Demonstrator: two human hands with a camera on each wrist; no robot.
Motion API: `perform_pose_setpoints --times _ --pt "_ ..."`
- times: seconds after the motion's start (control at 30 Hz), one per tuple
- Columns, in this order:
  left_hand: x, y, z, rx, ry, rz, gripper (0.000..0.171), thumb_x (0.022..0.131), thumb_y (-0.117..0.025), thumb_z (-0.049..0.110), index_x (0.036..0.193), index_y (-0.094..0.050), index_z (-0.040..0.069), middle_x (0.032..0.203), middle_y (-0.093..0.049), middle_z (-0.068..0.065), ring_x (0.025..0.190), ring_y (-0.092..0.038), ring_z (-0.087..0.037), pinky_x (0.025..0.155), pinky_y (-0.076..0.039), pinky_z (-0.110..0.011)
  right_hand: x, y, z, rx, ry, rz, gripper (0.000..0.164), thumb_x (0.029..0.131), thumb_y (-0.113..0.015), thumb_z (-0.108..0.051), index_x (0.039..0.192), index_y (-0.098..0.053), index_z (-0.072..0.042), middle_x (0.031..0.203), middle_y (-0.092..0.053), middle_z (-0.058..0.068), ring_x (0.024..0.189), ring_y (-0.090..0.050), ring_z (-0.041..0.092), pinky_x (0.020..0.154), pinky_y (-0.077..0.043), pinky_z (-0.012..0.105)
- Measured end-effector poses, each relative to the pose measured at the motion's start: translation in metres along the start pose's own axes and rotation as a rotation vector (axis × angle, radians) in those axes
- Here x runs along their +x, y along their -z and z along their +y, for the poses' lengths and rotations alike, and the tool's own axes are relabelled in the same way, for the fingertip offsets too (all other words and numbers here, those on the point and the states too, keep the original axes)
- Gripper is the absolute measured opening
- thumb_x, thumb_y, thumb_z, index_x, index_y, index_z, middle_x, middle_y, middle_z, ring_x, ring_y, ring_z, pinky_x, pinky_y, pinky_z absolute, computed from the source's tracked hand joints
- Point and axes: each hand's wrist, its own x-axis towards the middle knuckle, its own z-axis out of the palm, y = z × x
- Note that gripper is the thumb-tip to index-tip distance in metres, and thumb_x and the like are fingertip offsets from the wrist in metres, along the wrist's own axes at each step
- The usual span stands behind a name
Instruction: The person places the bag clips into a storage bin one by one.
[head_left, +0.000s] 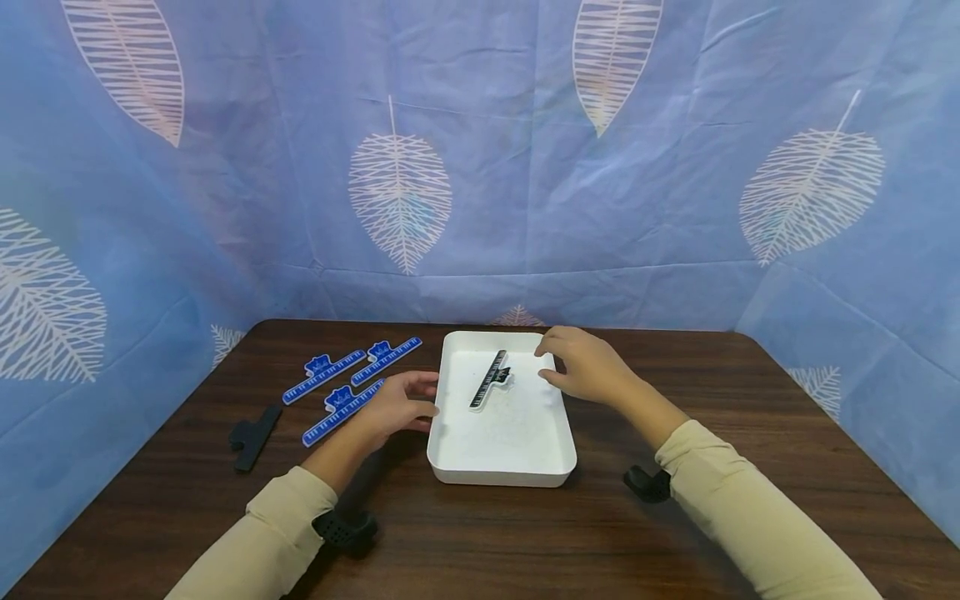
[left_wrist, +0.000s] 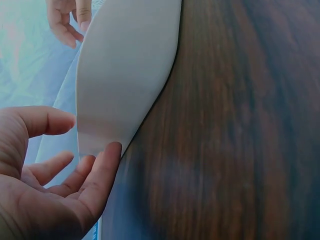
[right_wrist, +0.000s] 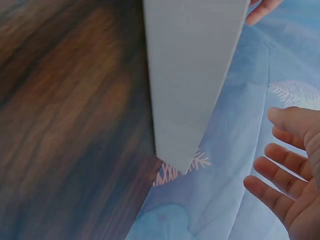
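Observation:
A white rectangular tray (head_left: 517, 446) stands on the dark wooden table. Inside it lies a black-and-white clip (head_left: 487, 385) with a piano-key pattern along its long bar. My left hand (head_left: 397, 406) is at the tray's left side, fingers loosely bent; in the left wrist view its fingertips (left_wrist: 114, 150) are right at the tray's outer wall. Over the far right rim hovers my right hand (head_left: 588, 364), its fingers spread and relaxed with nothing between them. The right wrist view shows those fingers apart from the tray wall (right_wrist: 192, 75).
Left of the tray lie three blue piano-key clips, one at the back (head_left: 386, 360), one farther left (head_left: 324, 377) and one (head_left: 330, 425) partly behind my left forearm. A dark clip (head_left: 255, 439) is at the far left. Blue leaf-patterned cloth (head_left: 480, 208) hangs behind the table.

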Motion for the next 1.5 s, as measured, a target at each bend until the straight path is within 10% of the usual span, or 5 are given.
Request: perform_pose_setpoints --times 0.43,0.67,1.03,1.5 --pt "-0.011 0.011 0.003 0.289 -0.285 0.102 0.042 0.073 -0.068 0.004 0.114 -0.057 0.010 0.101 -0.058 -0.007 0.086 -0.057 -0.020 0.070 -0.050 -0.032 -0.021 -0.002 0.007 -0.057 -0.153 0.104 0.024 0.072 -0.071 -0.021 0.093 -0.065 -0.009 0.111 -0.053 0.011 0.083 -0.054 0.023 0.052 -0.044 0.033" --pt "-0.017 0.021 0.005 0.468 -0.423 0.149 0.042 0.073 -0.068 0.007 0.113 -0.057 0.012 0.103 -0.058 -0.007 0.089 -0.057 -0.019 0.074 -0.049 -0.036 -0.030 -0.006 0.010 0.003 -0.279 0.121 0.026 0.073 -0.070 -0.021 0.094 -0.064 -0.007 0.109 -0.053 0.012 0.089 -0.055 0.027 0.066 -0.047 0.040" --pt "-0.029 0.039 0.015 0.714 -0.600 0.197 0.043 0.071 -0.070 0.014 0.112 -0.059 0.013 0.099 -0.055 -0.002 0.086 -0.052 -0.019 0.057 -0.043 -0.027 -0.039 -0.006 0.012 0.415 -0.556 -0.079 0.031 0.080 -0.063 -0.027 0.104 -0.061 -0.009 0.107 -0.056 0.009 0.088 -0.053 0.025 0.069 -0.044 0.039" --pt "-0.042 0.056 0.023 0.948 -0.624 0.130 0.051 0.072 -0.072 0.025 0.119 -0.054 0.017 0.118 -0.048 -0.003 0.101 -0.051 -0.020 0.082 -0.046 -0.040 -0.042 -0.014 0.011 0.991 -0.836 -0.188 0.058 0.081 -0.063 -0.025 0.128 -0.040 0.000 0.132 -0.032 0.022 0.111 -0.044 0.037 0.076 -0.049 0.040"
